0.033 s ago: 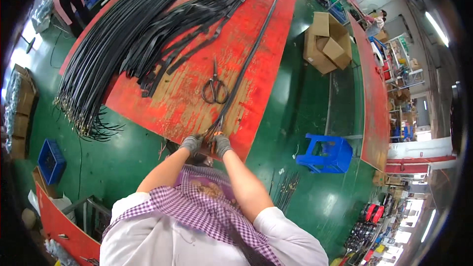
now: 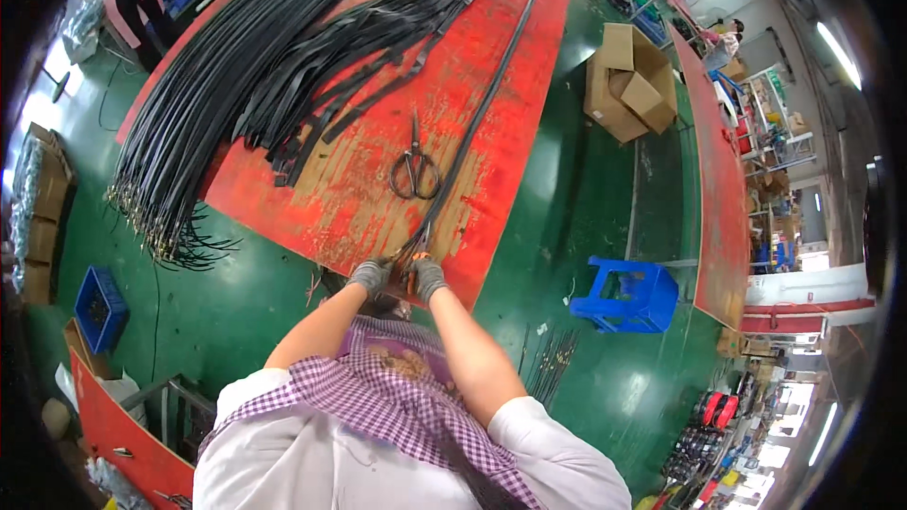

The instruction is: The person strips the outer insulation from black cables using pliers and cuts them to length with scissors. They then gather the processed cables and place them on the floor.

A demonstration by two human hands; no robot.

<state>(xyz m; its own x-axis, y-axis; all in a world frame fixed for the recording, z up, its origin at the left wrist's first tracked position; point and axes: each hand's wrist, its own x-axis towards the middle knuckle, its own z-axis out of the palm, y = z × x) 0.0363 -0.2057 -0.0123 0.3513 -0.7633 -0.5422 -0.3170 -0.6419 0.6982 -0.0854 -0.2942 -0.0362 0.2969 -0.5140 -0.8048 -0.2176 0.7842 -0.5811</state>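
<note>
A long bundle of thin black cables (image 2: 470,127) runs down the right side of the red worktable to my hands at its near edge. My left hand (image 2: 370,275), in a grey glove, is closed around the bundle's near end, where the strands fan out. Beside it my right hand (image 2: 427,276), also gloved, is closed at the same end. A small orange part shows at its fingers; I cannot tell whether it belongs to a tool or to the glove. Black-handled scissors (image 2: 415,170) lie on the table left of the bundle, blades pointing away.
A thick pile of black cables (image 2: 203,85) hangs over the red table's (image 2: 368,208) left edge, with flat black strips (image 2: 350,57) beside it. Right of the table stand a blue stool (image 2: 628,295) and an open cardboard box (image 2: 628,80). A blue crate (image 2: 100,310) sits on the floor at left.
</note>
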